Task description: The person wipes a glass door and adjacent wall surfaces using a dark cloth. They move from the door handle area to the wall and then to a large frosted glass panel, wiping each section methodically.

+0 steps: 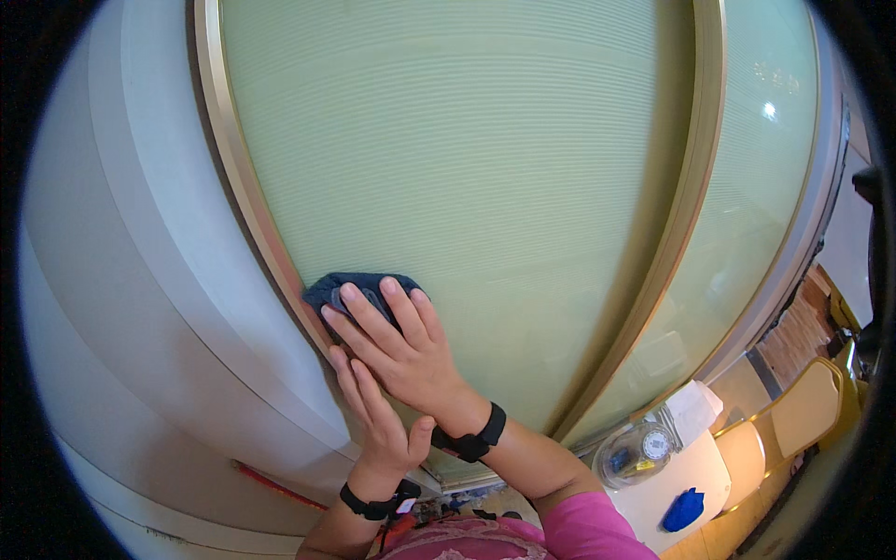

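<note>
My right hand (402, 343) presses a folded dark blue cloth (329, 288) with spread fingers against a pale green ribbed glass panel (462, 175). The cloth lies at the panel's left edge, against the gold-coloured metal frame (245, 168); the palm and fingers cover part of it. Just below, my left hand (383, 427) is raised beside the lower frame, thumb apart from the fingers and nothing in it. Whether its fingertips touch the frame, I cannot tell. Both wrists wear black bands.
A white wall (161, 280) runs along the left, with a red strip (280, 484) low down. At lower right, a clear plastic container (630, 458), white paper (693, 409) and blue cloth (684, 509) rest on a white surface (647, 521). Beyond stands a beige padded chair (808, 409).
</note>
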### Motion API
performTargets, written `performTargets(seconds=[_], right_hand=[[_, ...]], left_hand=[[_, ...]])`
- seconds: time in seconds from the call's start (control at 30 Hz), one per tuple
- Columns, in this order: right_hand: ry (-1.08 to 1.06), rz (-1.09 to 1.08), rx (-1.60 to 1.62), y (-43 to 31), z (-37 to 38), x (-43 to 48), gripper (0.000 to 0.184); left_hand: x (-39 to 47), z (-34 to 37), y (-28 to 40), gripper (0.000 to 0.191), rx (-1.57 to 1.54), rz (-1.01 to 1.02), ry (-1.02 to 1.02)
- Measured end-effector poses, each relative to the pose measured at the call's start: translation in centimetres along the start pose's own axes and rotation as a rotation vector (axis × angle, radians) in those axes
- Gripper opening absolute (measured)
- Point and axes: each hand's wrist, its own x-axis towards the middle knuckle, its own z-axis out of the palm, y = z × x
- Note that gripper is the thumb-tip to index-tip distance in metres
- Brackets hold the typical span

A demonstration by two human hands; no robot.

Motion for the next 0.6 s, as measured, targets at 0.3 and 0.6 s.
performTargets(seconds=[0.3, 0.6], right_hand=[[0.090, 0.120, -0.049, 9.0, -5.0, -2.2, 0.057], [0.130, 0.200, -0.092, 8.3, -5.1, 1.2, 0.057]], left_hand=[[1.1, 0.7, 1.2, 0.099, 0.174, -0.114, -0.144], [1.9, 1.5, 2.2, 0.089, 0.106, -0.105, 0.067]])
